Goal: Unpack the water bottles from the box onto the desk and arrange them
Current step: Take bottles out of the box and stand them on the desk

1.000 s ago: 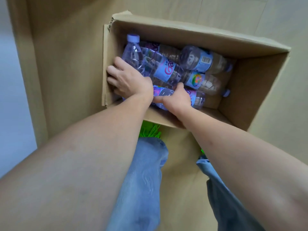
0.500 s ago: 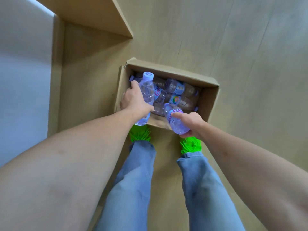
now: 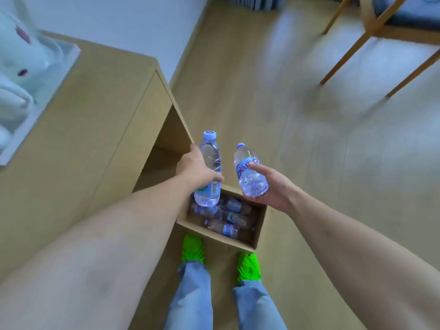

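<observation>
My left hand [image 3: 196, 169] grips one bottle [image 3: 209, 170]; my right hand [image 3: 271, 186] grips another bottle [image 3: 250, 173] at 3 o'clock, above the box [image 3: 259, 225].

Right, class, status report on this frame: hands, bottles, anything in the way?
Left hand grips one water bottle; right hand grips another. Both held above the cardboard box, more bottles inside. Desk to the left, nothing blocking.

Two water bottles are held up – one [image 3: 209, 167] in the left hand [image 3: 192, 166], one [image 3: 251, 175] in the right hand [image 3: 271, 186]. One cardboard box [image 3: 258, 225] holds more bottles [image 3: 226, 216], too jumbled to count. Two green shoes [image 3: 192, 247], one chair [image 3: 381, 27], one plush rabbit [image 3: 21, 60].
</observation>
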The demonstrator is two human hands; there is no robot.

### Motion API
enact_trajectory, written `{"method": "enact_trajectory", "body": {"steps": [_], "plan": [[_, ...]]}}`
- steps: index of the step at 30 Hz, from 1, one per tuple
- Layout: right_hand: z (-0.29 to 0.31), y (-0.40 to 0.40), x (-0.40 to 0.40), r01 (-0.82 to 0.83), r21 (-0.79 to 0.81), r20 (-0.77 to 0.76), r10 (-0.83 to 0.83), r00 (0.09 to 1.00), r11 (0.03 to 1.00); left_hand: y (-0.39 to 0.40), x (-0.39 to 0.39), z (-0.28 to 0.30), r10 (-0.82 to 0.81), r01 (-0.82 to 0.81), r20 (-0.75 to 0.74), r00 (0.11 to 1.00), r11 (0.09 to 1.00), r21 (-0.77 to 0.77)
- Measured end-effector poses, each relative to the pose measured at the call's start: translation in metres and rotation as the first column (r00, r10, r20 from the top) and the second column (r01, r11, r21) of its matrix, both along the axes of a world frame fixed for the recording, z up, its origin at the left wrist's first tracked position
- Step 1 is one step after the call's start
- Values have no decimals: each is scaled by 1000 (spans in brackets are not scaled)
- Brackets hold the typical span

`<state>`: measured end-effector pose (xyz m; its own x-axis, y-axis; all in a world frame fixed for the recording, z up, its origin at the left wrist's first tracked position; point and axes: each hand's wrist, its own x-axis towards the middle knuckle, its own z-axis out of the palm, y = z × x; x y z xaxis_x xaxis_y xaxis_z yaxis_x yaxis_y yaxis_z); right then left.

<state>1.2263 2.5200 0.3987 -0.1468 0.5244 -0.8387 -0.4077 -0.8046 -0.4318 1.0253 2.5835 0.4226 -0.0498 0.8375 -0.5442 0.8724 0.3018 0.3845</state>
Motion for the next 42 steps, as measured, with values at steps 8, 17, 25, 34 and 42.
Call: {"method": "enact_trajectory", "body": {"steps": [8, 17, 25, 34, 42], "plan": [[177, 35, 18, -137, 343, 13, 141, 990, 929, 13, 6, 191, 117, -134, 73, 990, 946, 294], [324, 42, -40, -229, 638, 103, 213, 972, 736, -18, -51, 336, 216, -258, 142, 966, 807, 531], [379, 18, -159, -273, 730, 115, 281, 953, 627, -78, -163, 392, 357, -368, 163, 920, 641, 673], [385, -48, -340, -418, 750, 218, 405, 888, 512, -195, -329, 407, 567, -470, 154, 810, 469, 748], [357, -109, -480, -514, 721, 266, 500, 824, 465, -298, -462, 382, 719, -568, 147, 679, 389, 726]]}}
